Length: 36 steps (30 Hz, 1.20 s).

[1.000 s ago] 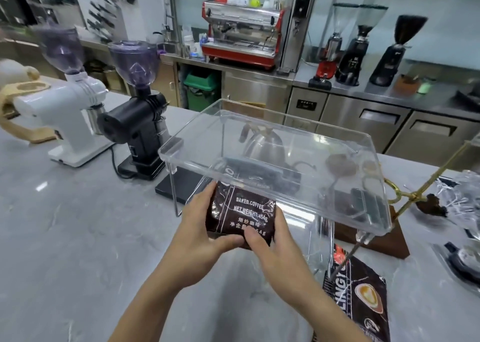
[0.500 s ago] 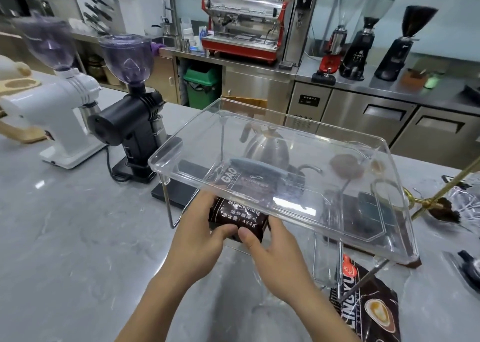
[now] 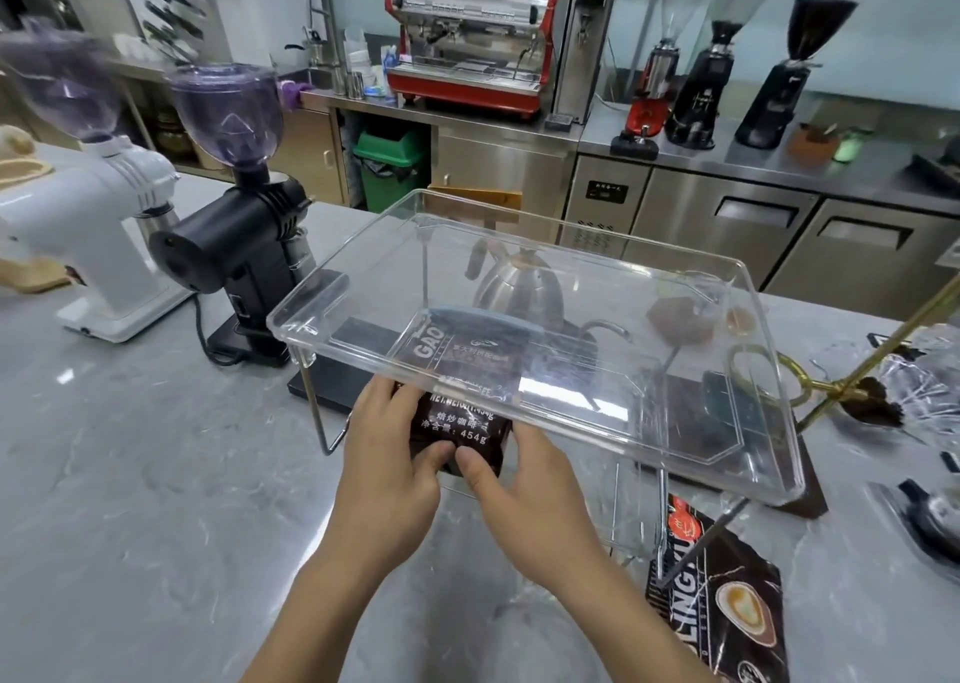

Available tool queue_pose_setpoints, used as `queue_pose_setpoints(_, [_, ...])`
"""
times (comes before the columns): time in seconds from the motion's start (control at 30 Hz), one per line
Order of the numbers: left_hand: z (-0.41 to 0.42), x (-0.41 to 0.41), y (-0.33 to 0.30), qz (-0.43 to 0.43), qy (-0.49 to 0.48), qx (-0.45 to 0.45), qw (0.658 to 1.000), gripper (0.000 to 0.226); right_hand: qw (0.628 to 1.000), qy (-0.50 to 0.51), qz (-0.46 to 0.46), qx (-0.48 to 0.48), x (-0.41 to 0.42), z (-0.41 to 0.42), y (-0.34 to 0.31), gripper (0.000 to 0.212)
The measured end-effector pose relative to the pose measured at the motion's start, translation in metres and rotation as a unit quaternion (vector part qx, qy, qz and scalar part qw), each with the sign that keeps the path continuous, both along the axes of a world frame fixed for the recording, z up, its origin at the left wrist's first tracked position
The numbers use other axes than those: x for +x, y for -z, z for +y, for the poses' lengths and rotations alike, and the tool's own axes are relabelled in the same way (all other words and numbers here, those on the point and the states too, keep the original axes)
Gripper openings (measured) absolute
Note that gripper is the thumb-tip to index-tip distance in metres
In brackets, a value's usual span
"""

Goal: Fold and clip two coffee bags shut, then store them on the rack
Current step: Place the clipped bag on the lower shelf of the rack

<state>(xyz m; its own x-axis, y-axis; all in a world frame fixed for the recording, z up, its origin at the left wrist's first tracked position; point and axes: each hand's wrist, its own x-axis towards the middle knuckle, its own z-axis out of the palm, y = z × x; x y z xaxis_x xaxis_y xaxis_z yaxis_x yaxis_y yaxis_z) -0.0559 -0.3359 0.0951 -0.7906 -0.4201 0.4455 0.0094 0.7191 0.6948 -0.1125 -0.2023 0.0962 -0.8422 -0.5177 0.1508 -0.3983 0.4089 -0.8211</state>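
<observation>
**A:** Where's the bag?

**B:** The dark coffee bag [image 3: 460, 430] is halfway under the clear rack [image 3: 727, 454], its far end beneath the top shelf, its near end sticking out at six o'clock. The left hand [image 3: 387, 467] curls round its left edge and the right hand [image 3: 524, 480] round its right, both thumbs pressing on the near face.

**A:** How should it go in?

**B:** My judgement: slide it level toward twelve o'clock, low enough to clear the shelf's front lip, and let go only once it sits fully on the lower level. I can't see a clip on it from here.

**A:** And the other one?

**B:** A second coffee bag [image 3: 727, 615] lies flat on the grey marble counter [image 3: 156, 500] at four o'clock of the rack.

**A:** The room?

**B:** At ten o'clock stand a black grinder [image 3: 244, 267] and a white grinder [image 3: 98, 246]; beyond, a steel back counter carries a red espresso machine [image 3: 470, 43].
</observation>
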Motion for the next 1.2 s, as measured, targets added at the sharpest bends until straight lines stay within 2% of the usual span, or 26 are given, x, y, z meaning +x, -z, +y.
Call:
queue_pose_setpoints(0.13, [0.010,0.008,0.003,0.024,-0.013,-0.007,1.000,0.063,1.000,0.009,0.006,-0.007,0.005,0.009,0.005,0.035])
queue_pose_setpoints(0.3, [0.033,0.029,0.010,0.057,-0.062,-0.021,0.996,0.035,0.999,0.005,0.049,0.018,0.023,0.028,0.004,0.049])
queue_pose_setpoints(0.5, [0.059,0.066,0.014,0.061,-0.030,-0.026,0.997,0.025,0.991,-0.030,0.117,0.053,0.057,0.060,0.002,0.044])
queue_pose_setpoints(0.6, [0.076,0.084,0.024,0.051,0.001,0.010,0.999,0.017,0.989,-0.039,0.134,0.051,0.076,0.081,0.004,0.038])
queue_pose_setpoints(0.77, [0.108,0.103,0.043,-0.003,0.040,0.093,0.995,0.019,0.993,-0.029,0.108,0.034,0.100,0.125,0.020,0.031])
queue_pose_setpoints(0.93, [0.143,0.106,0.064,-0.077,0.089,0.105,0.987,0.018,0.993,0.035,0.109,-0.009,0.118,0.179,0.043,0.020])
queue_pose_setpoints(1.07, [0.168,0.102,0.080,-0.155,0.132,0.098,0.974,0.022,0.990,0.120,0.069,-0.026,0.124,0.222,0.057,0.022])
queue_pose_setpoints(1.13, [0.177,0.100,0.082,-0.168,0.144,0.105,0.970,0.030,0.986,0.158,0.035,-0.028,0.127,0.242,0.063,0.022])
queue_pose_setpoints(1.2, [0.184,0.098,0.084,-0.177,0.144,0.122,0.966,0.026,0.981,0.189,0.011,-0.029,0.129,0.260,0.066,0.031])
